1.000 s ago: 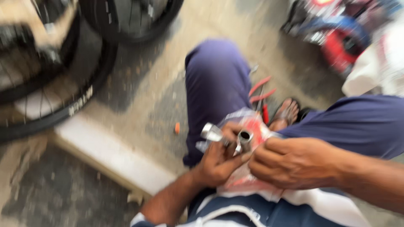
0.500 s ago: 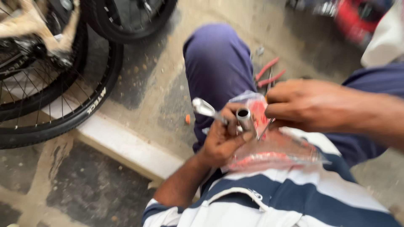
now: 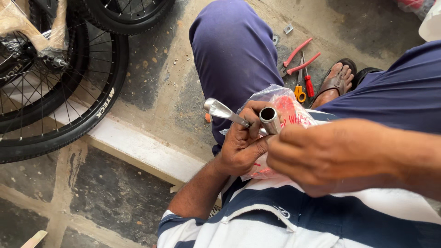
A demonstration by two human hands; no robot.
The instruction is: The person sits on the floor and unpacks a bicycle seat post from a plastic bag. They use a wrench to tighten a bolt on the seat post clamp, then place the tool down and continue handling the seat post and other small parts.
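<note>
A: Grip, left hand [image 3: 241, 147]: closed around a short metal tube [image 3: 269, 119], open end up, with a chrome socket wrench [image 3: 220, 110] sticking out leftward from the same fist.

B: Right hand [image 3: 330, 154]?

A: Fingertips meet the tube's side, loosely curled; whether they pinch anything small I cannot tell (the knuckles hide it).

B: Location of the tube?

A: Held over the lap, above a clear plastic bag [image 3: 287, 108] with red printing and red contents that rests on the thigh, touching the left hand.

B: State of work?

A: Judged only: tube and wrench are together in one hand and the bag lies open-looking beneath, so parts seem to be out and a fitting under way; nothing appears finished.

B: Outward from there?

A: Floor [image 3: 156, 78], rough concrete. Red-handled pliers [image 3: 298, 55], a red screwdriver [image 3: 308, 82] and an orange-handled tool [image 3: 299, 92] lie near a sandalled foot [image 3: 335, 82]. Two small metal plates [image 3: 288, 29] sit beyond them.

B: Further left?

A: Black bicycle wheels [image 3: 69, 92] with white lettering on the tyre, frame wrapped in brown paper [image 3: 27, 23], beside a pale kerb strip [image 3: 138, 147].
</note>
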